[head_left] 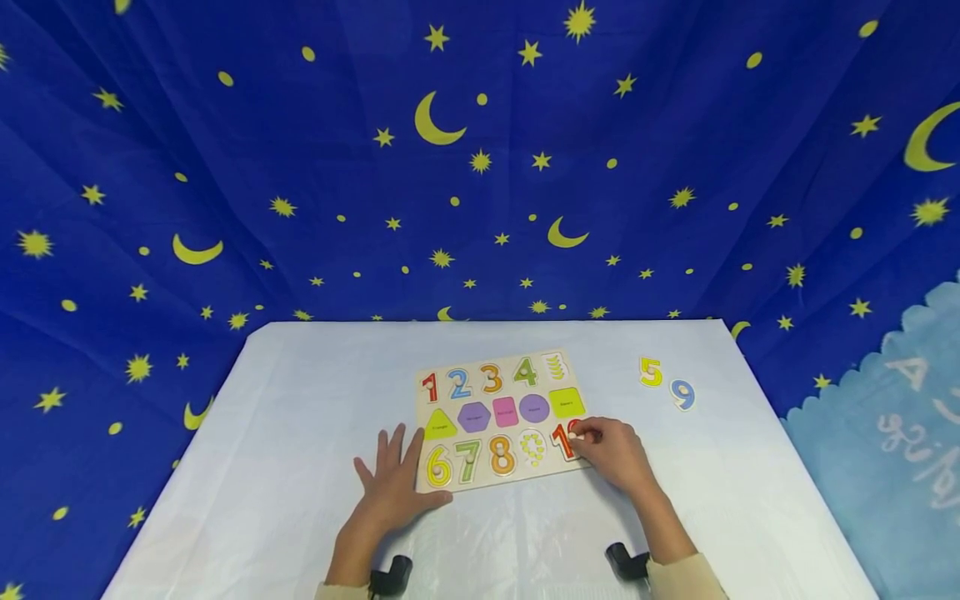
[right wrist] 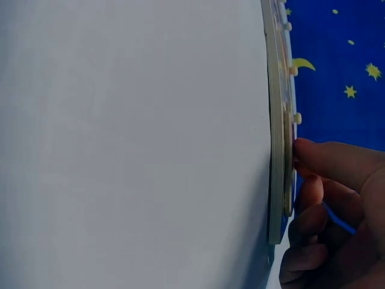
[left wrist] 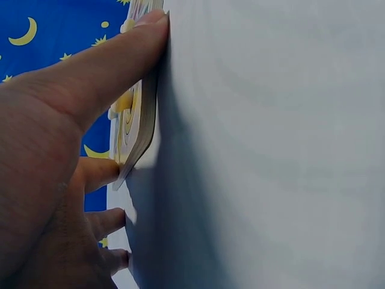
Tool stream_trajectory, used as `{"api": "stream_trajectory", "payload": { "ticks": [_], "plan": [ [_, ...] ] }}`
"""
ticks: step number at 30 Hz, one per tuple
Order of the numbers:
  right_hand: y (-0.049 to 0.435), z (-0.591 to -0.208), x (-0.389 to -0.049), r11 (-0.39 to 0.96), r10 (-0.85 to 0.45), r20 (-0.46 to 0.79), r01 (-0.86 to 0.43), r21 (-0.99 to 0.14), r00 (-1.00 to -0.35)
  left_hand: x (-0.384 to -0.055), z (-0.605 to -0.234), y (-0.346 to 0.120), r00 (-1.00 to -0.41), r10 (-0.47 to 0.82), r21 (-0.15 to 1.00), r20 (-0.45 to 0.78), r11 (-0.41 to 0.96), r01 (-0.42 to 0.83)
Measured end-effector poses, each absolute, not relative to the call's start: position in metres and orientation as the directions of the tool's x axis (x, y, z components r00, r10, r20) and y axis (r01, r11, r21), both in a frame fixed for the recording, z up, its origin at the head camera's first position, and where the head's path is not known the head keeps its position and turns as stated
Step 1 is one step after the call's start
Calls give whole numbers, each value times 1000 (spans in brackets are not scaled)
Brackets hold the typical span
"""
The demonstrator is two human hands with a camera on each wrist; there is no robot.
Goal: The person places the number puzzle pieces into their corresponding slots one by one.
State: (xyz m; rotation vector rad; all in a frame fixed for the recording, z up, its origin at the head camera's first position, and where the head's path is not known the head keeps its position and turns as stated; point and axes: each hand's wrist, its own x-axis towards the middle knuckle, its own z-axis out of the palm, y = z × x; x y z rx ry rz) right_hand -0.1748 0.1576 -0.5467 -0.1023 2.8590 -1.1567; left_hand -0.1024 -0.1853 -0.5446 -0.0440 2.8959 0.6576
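Note:
A wooden number puzzle board [head_left: 423,404] lies slightly askew on the table. My right hand [head_left: 615,454] pinches the knob of the red 10 piece [head_left: 561,442] at the board's lower right corner. From the right wrist view, that piece [right wrist: 288,180] stands a little proud of the board's face. My left hand [head_left: 393,492] is spread at the lower left corner, its thumb [left wrist: 129,51] along the near edge and its index finger at the left edge. Pieces 1 to 4 and 6 to 8 sit in their places; the 5 and 9 recesses show printed pictures.
To the right of the board, a yellow 5 piece [head_left: 651,372] and a blue 9 piece [head_left: 683,395] lie on the white table [head_left: 315,392]. A blue curtain with stars and moons [head_left: 360,183] hangs behind. Black wrist-camera mounts [head_left: 626,562] show near both wrists.

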Motion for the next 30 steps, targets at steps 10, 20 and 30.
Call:
{"api": "stream_trajectory", "payload": {
  "ticks": [10, 20, 30],
  "plan": [
    [157, -547, -173, 736, -108, -20, -67, -673, -994, -103, -545, -186, -985, 16, 420, -173, 906, -59],
    [160, -544, -171, 747, -129, -53, -62, -662, -990, -102, -545, -185, -986, 16, 422, -168, 905, -58],
    [168, -521, -174, 726, -140, -100, -34, -687, -985, -102, -543, -186, -986, 20, 430, -168, 901, -55]
  ]
}}
